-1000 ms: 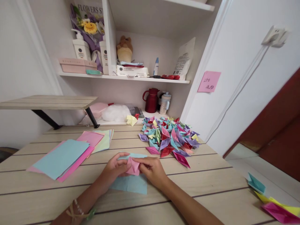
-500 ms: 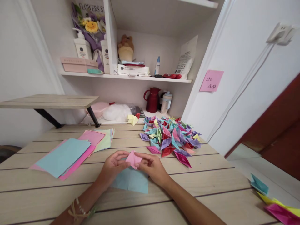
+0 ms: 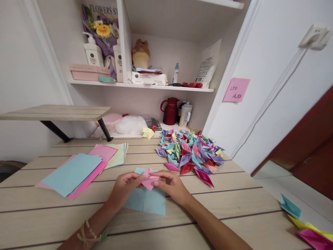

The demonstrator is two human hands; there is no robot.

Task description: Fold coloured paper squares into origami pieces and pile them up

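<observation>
A small folded pink paper [image 3: 149,182] is pinched between both hands at the front middle of the table. My left hand [image 3: 127,185] grips its left side, thumb and fingers closed on the edge. On the opposite side, my right hand [image 3: 172,185] holds the paper with thumb and forefinger. Under the hands lies a creased light blue sheet [image 3: 147,203], flat on the wood and partly covered. Beyond the right hand spreads a pile of folded paper boats [image 3: 186,158] in many colours.
Stacked coloured sheets [image 3: 71,173] lie at the left, in front of a raised wooden stand [image 3: 57,111]. A pale yellow folded paper [image 3: 148,133] sits at the back. A red jug [image 3: 170,111] and a light cup [image 3: 185,114] stand behind the pile. More boats [image 3: 290,205] lie at the right edge.
The pink paper has been turned or refolded: its point now faces down toward me, where before it faced up. Both hands stay on it in nearly the same place.
</observation>
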